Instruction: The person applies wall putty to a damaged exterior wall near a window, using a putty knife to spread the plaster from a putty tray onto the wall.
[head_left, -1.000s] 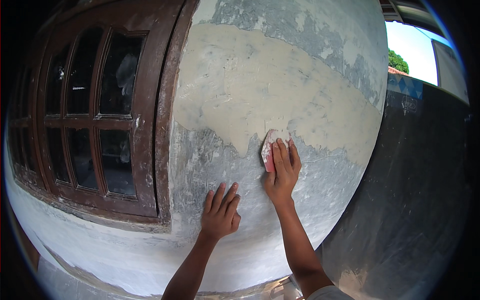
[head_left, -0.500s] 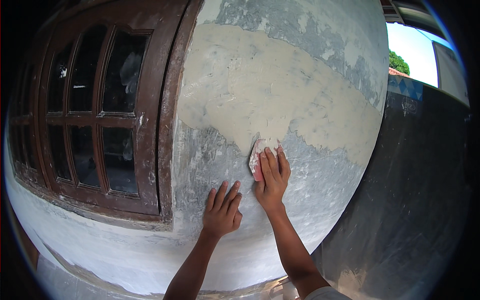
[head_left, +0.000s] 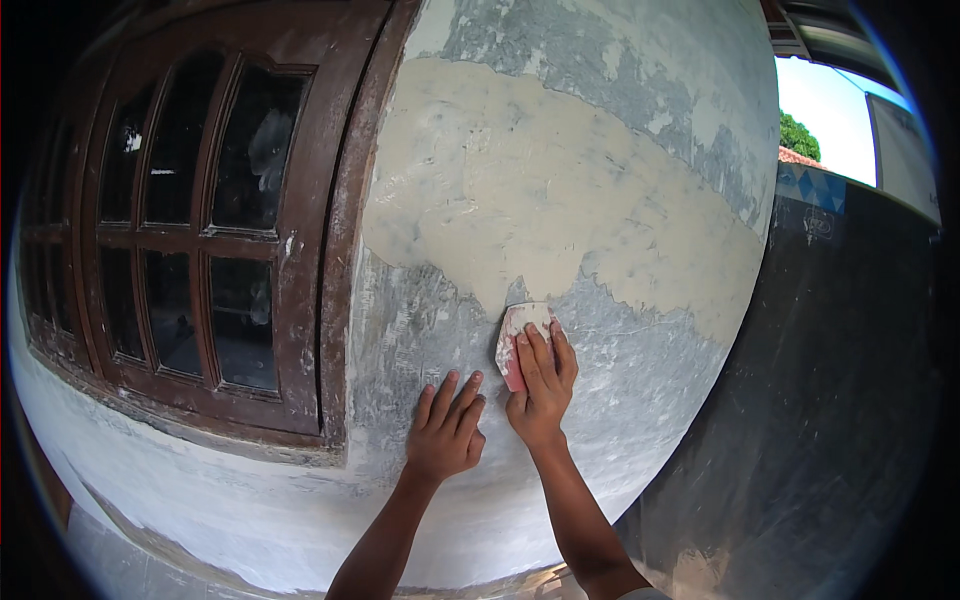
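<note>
My right hand (head_left: 541, 388) grips a pinkish-red putty scraper (head_left: 511, 350) smeared with off-white filler, its face against the wall. The scraper's upper edge touches the lower border of a wide cream band of wet putty (head_left: 540, 190). Below and left of it, my left hand (head_left: 446, 428) lies on the grey wall with its fingers spread, holding nothing. Around both hands the wall (head_left: 620, 390) is bare grey with whitish streaks. Part of the scraper is hidden under my right fingers.
A brown wooden window frame (head_left: 335, 300) with dark glass panes borders the putty on the left. To the right stands a dark wall panel (head_left: 820, 380) with a blue patterned strip. Pale wall and a grey floor (head_left: 130, 550) run along the bottom left.
My right hand and the scraper have moved slightly down the wall. The left hand stays on the same patch, and the whole view has shifted a little.
</note>
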